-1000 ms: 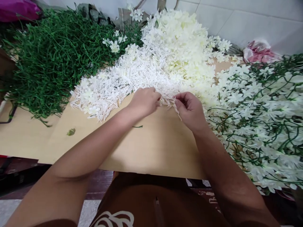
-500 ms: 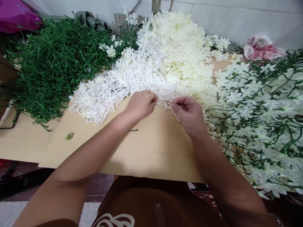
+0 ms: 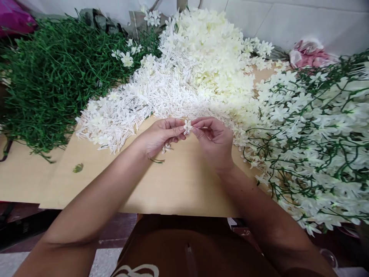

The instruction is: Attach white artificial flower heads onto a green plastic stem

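Writing is nowhere legible; only a white looping motif (image 3: 135, 270) shows on our brown garment below the hands, cut off by the frame edge. Our left hand (image 3: 161, 135) and right hand (image 3: 213, 139) meet fingertip to fingertip, both pinching one small white flower (image 3: 187, 126) just above the tabletop (image 3: 178, 184). A second ago our hands were apart, picking at the heap of white stamen pieces (image 3: 150, 96) just beyond them; now they have drawn together. More small pieces sit half hidden in our left palm. Green stems (image 3: 52, 77) lie far left of our hands, finished flower sprays (image 3: 311, 130) right.
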Tool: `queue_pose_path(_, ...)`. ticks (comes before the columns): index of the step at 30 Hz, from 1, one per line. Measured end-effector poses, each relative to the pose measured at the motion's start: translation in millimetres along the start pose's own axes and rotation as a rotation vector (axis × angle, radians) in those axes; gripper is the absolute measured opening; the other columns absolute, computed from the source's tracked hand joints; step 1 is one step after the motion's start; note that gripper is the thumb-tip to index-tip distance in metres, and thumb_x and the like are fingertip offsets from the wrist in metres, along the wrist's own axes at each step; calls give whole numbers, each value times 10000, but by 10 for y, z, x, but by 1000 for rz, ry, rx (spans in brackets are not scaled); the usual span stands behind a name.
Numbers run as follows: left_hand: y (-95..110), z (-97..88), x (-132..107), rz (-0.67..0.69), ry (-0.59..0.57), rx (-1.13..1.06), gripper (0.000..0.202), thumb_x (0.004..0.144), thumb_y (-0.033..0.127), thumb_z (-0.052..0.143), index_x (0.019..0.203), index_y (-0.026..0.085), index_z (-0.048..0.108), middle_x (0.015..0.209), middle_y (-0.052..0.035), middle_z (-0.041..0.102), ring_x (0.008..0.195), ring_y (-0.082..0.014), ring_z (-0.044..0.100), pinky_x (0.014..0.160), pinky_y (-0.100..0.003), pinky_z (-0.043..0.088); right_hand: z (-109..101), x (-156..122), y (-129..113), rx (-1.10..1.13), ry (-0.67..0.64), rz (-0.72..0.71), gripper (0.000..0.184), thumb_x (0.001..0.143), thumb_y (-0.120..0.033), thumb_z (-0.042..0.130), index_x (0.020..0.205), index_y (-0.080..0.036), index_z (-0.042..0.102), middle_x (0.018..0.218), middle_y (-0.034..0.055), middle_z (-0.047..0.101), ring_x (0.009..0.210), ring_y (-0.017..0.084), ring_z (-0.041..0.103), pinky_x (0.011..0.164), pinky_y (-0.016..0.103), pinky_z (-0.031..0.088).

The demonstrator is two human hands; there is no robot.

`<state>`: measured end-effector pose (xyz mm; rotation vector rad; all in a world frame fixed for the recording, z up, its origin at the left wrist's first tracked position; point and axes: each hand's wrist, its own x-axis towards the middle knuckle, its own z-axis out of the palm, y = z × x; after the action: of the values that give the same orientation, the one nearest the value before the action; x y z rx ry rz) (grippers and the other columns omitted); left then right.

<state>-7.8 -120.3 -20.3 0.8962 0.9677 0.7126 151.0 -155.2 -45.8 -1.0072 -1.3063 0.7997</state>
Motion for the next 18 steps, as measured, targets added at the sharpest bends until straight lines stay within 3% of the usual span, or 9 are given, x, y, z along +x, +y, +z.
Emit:
queue_pose_path(7,-30,-15,66,-1,62,61,335,566,324,881,700,147,630,636,4,670,622,-94,618,539,-184,395,-49,19,62,-262,-65,-112,64,842,-205,636,779,-208,627,924,62,688,891,171,659,809,350,582)
queue_pose_path(13,-42,-43,89,0,43,66,343,528,320,894,733,148,679,568,15,664,513,-70,552,463,-169,349,-56,32,64,-208,-114,-72,63,854,-190,629,793,-206,619,908,51,682,861,152,663,791,320,584)
queue_pose_path(18,-20,-32,85,6,57,40,324,511,274,893,712,144,674,560,23,648,535,-73,564,482,-168,383,-67,39,66,-213,-139,-92,63,862,-203,628,800,-200,616,922,63,667,893,169,655,828,354,573)
